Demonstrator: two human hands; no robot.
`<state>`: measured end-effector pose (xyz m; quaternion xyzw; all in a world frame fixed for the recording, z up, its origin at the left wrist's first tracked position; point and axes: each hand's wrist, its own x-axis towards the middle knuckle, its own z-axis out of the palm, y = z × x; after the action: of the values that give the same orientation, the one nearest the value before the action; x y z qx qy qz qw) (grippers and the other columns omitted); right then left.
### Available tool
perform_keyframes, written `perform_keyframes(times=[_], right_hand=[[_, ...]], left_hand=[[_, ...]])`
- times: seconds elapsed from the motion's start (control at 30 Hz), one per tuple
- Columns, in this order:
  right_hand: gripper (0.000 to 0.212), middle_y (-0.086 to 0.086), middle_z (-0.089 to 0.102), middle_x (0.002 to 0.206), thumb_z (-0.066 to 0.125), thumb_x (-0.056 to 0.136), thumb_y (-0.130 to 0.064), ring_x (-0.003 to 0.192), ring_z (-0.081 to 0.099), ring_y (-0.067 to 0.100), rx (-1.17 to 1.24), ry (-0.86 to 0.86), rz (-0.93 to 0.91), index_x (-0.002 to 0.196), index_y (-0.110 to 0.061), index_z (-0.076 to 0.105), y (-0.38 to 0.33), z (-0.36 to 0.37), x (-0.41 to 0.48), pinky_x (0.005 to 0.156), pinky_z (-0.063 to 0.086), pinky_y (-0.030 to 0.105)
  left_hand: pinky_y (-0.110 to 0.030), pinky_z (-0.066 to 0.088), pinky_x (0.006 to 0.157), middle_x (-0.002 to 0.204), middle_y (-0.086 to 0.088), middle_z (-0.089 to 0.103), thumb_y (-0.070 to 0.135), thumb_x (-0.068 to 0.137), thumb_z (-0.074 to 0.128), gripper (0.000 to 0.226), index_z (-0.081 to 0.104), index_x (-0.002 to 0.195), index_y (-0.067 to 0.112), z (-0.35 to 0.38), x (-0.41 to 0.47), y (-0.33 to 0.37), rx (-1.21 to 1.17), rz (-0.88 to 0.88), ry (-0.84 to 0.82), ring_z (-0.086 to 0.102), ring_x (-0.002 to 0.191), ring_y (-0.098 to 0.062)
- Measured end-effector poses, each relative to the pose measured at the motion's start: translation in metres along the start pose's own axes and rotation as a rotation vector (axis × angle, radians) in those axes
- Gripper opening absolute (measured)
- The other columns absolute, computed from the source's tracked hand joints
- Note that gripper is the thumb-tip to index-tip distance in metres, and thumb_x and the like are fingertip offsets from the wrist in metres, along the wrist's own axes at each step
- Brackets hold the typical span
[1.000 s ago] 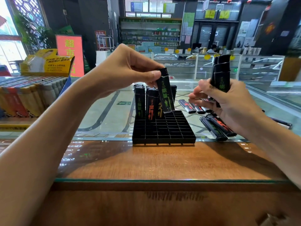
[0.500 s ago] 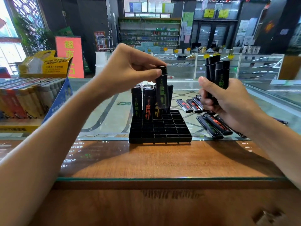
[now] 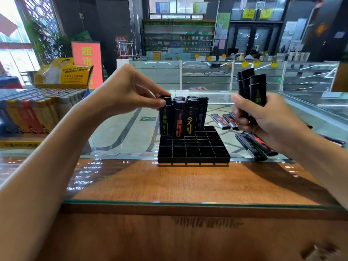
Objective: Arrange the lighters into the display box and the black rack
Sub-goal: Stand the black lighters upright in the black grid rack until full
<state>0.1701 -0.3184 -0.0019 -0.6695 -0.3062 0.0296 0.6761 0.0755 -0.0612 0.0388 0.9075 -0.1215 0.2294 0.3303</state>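
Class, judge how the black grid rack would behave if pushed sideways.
The black rack is low and flat, so it probably slides rather than tips. It looks like thin rigid plastic, likely light. The tall lighters standing in its back rows might wobble.

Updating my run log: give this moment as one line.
left hand: pinches lighter upright at rack's left edge | right hand: grips lighter bundle | rack: back filled | loose lighters: beside rack

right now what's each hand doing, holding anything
Left hand: closed, pinching the top of a green-print lighter held upright at the black rack's far-left corner.
Right hand: closed around a bundle of black lighters.
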Motion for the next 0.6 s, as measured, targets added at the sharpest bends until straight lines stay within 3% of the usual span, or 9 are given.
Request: perform_keyframes(times=[0.27, 0.5, 0.6], right_hand=[[0.034, 0.003, 0.055, 0.066, 0.061, 0.082, -0.03, 0.051, 0.043, 0.011, 0.13, -0.269, 0.156, 0.104, -0.005, 0.057, 0.0, 0.003, -0.002, 0.044, 0.038, 0.019], [0.033, 0.008, 0.065, 0.088, 0.056, 0.09, -0.024, 0.062, 0.055, 0.014, 0.269, -0.416, 0.171, 0.119, -0.009, 0.06, -0.002, 0.001, -0.004, 0.054, 0.049, 0.022], [0.034, 0.012, 0.07, 0.1, 0.056, 0.09, -0.023, 0.074, 0.067, 0.019, 0.257, -0.459, 0.155, 0.12, -0.01, 0.06, -0.004, 0.001, -0.007, 0.062, 0.055, 0.021]], left_hand=[[-0.038, 0.057, 0.083, 0.09, -0.017, 0.07, 0.007, 0.068, 0.072, 0.039, 0.067, 0.106, 0.002, 0.011, 0.0, 0.002, -0.033, 0.04, -0.017, 0.069, 0.085, -0.029], [-0.027, 0.057, 0.068, 0.081, -0.004, 0.071, 0.016, 0.069, 0.076, 0.03, 0.073, 0.098, 0.009, 0.009, 0.0, -0.001, 0.125, 0.065, 0.0, 0.065, 0.071, -0.02], [-0.018, 0.052, 0.06, 0.086, 0.001, 0.07, 0.032, 0.07, 0.071, 0.039, 0.07, 0.105, 0.013, 0.009, -0.001, 0.006, 0.166, 0.128, 0.121, 0.059, 0.067, -0.01]])
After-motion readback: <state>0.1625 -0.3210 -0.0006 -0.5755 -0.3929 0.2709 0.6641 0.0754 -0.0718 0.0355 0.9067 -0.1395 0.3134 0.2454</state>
